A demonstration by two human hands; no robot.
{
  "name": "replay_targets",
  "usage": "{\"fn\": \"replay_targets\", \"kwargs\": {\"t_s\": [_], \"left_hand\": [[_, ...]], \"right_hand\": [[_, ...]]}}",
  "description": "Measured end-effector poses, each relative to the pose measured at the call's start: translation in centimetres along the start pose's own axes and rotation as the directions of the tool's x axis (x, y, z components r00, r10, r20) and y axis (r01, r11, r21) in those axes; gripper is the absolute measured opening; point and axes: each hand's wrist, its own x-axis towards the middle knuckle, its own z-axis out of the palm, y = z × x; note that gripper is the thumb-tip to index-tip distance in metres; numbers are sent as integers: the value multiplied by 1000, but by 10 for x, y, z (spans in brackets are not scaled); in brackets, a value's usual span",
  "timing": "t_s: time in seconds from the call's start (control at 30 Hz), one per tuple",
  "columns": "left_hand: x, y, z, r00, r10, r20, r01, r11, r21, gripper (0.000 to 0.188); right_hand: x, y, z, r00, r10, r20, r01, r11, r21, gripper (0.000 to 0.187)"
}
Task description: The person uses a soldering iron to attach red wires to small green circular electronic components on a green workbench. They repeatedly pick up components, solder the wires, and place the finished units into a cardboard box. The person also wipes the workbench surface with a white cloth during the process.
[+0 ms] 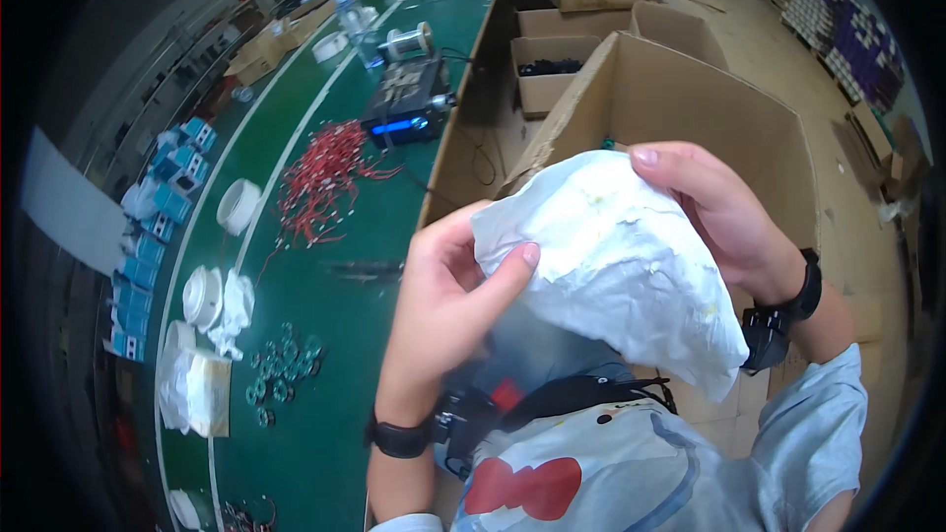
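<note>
A crumpled white sheet (616, 261), thin like paper or cloth, is held up in front of my body. My left hand (448, 286) grips its left edge, the thumb lying on top and the fingers curled behind. On the upper right edge, my right hand (714, 202) pinches it with the thumb on the near face; most of the other fingers are hidden behind the sheet. Faint yellowish marks show on its surface, and its lower right corner hangs loose. Behind it stands a large open cardboard box (709, 89), its inside partly covered by the sheet and my right hand.
Left is a green workbench (345, 374) with a pile of red wires (320, 177), several dark green rings (284, 365), white spools (238, 207) and a black device with a lit blue display (399, 118). Blue-and-white boxes (138, 281) line its far side. More cartons (557, 69) stand ahead.
</note>
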Motion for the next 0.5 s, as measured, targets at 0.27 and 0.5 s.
{"fn": "replay_targets", "kwargs": {"t_s": [0.27, 0.5], "left_hand": [[-124, -5, -66, 933, -130, -335, 83, 985, -152, 23], [-228, 8, -110, 770, -221, -599, 156, 975, -159, 30]], "right_hand": [[11, 68, 73, 969, 183, 169, -172, 982, -79, 11], [67, 132, 145, 897, 174, 406, -8, 925, -379, 12]]}}
